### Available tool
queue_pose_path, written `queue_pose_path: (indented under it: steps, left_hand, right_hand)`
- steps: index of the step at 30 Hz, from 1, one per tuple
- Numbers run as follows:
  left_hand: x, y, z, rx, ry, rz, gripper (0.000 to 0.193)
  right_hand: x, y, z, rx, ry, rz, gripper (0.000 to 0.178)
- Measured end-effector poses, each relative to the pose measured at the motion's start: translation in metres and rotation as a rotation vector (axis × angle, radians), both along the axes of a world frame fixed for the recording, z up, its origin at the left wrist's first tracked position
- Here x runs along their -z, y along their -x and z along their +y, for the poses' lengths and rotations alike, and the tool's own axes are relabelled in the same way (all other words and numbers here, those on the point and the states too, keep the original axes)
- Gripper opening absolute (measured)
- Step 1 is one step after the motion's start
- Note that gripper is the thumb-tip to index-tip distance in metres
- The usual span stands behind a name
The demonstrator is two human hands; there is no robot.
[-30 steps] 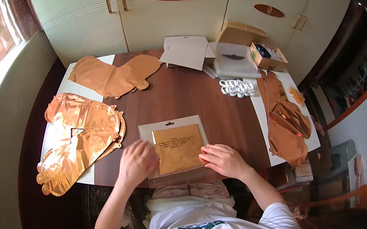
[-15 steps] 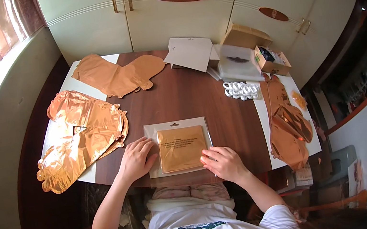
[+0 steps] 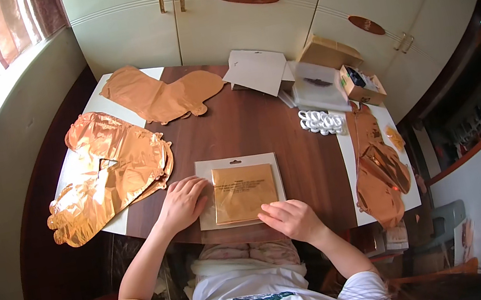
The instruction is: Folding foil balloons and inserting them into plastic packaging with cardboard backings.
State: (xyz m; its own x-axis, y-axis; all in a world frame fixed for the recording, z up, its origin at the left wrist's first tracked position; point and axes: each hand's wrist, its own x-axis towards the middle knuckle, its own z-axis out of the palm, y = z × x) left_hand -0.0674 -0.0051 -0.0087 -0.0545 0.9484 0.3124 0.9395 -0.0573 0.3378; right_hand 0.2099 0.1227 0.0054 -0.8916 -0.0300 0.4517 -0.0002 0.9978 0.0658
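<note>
Flat on the table in front of me lies a clear plastic packet [image 3: 277, 172] with a pale backing and a hang hole. Folded gold foil [image 3: 245, 195], with dark print over it, shows inside. My left hand [image 3: 186, 202] rests palm down along the packet's left edge, fingers stretched out. At the lower right corner, my right hand [image 3: 290, 218] has its fingers drawn together on the packet's edge; the thumb is mostly hidden. Crinkled, shiny copper-gold foil balloons [image 3: 110, 171] lie flat to the left of my left hand.
Behind them spreads another flat foil balloon [image 3: 161, 96]. White cards [image 3: 256, 71], a clear plastic box [image 3: 315, 83] and a small carton [image 3: 363, 84] stand far right. Nearer lie white rings [image 3: 322, 122], copper foil [image 3: 378, 171] and a small yellow packet [image 3: 396, 138]. Cabinets [image 3: 126, 35] back the table.
My right hand has slid from the packet's right edge toward its lower right corner, its fingers closing up. My left hand stays along the left edge. The view has shifted slightly.
</note>
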Motion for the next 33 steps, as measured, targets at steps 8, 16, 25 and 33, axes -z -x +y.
queue_pose_path:
  steps: [8,16,25,33]
  left_hand:
    - [0.004,-0.001,0.000,-0.004,-0.010,-0.052,0.035]
    - [0.005,-0.001,0.000,0.000,-0.012,-0.065,0.036]
    - [-0.006,0.000,0.005,0.044,0.010,0.006,0.036]
    - [-0.004,0.004,0.028,0.084,0.037,0.192,0.049]
  right_hand:
    - [0.006,0.012,-0.013,0.087,-0.029,-0.005,0.028]
    - [0.007,0.019,-0.009,0.103,0.049,-0.071,0.029]
    - [0.011,0.023,-0.009,0.130,0.066,-0.064,0.032]
    - [0.019,0.021,-0.007,0.127,0.108,-0.076,0.032]
